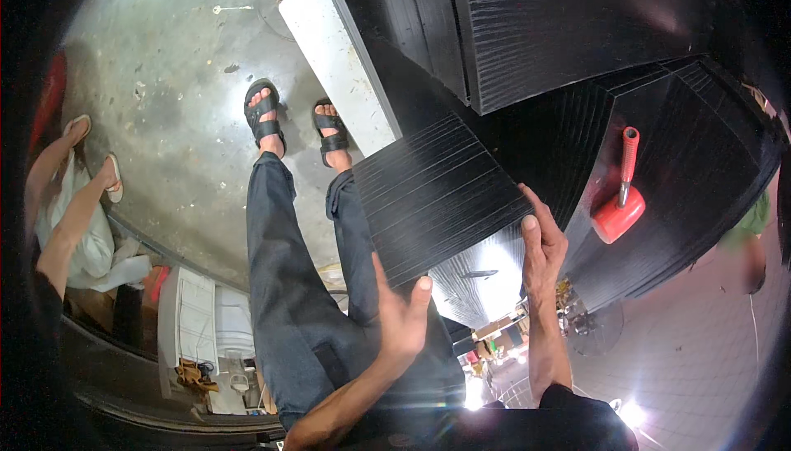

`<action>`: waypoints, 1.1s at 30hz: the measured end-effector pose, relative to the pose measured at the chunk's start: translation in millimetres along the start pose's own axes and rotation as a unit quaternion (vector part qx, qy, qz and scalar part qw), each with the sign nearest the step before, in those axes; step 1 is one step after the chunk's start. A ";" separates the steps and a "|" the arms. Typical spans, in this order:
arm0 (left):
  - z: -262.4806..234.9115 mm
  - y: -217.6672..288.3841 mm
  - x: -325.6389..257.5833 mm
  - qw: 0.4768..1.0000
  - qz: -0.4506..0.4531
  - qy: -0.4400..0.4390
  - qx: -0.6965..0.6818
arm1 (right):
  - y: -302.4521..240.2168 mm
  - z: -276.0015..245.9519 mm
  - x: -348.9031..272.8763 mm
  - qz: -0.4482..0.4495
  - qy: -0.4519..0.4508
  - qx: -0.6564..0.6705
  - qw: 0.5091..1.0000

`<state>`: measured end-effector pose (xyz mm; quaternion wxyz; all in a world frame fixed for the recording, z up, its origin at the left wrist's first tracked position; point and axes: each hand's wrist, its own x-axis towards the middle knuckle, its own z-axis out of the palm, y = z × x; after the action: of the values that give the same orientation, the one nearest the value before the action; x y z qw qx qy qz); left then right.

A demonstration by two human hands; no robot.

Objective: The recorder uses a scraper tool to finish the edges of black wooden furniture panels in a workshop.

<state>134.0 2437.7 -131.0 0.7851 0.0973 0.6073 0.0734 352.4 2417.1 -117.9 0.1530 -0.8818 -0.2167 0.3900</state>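
Observation:
A black wood-grained panel is held tilted in front of me, above my lap. My left hand grips its near left corner, thumb raised at the edge and fingers partly hidden along the side. At the right corner my right hand pinches the panel, with the thumb on the near side and a finger along the edge. Beyond my right hand, a red mallet with a red grip lies on a large black wood-grained surface.
Large black boards rise at the far right. A white board lies beside my sandalled feet on the concrete floor. Another person's bare legs show at the far left, near a white cabinet-like piece.

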 end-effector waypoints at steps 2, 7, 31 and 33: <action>-2.0 -8.9 -0.1 0.999 0.016 0.020 0.019 | 2.0 5.6 -0.6 0.001 0.010 -0.008 1.000; 3.3 -7.0 -0.8 0.999 -0.020 0.012 0.036 | 10.3 -0.2 -5.3 0.027 0.043 -0.001 0.999; -51.1 50.2 -20.5 0.962 0.099 0.048 0.248 | 68.8 6.2 -115.4 -0.160 0.068 -0.198 0.965; -53.4 55.1 -22.2 0.960 0.104 0.037 0.256 | 68.0 12.9 -116.3 -0.156 0.080 -0.179 0.968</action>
<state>76.9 2489.3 -109.9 0.6986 0.3549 0.6213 0.0006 290.6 2301.6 -83.8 0.0688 -0.8783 -0.4050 0.2445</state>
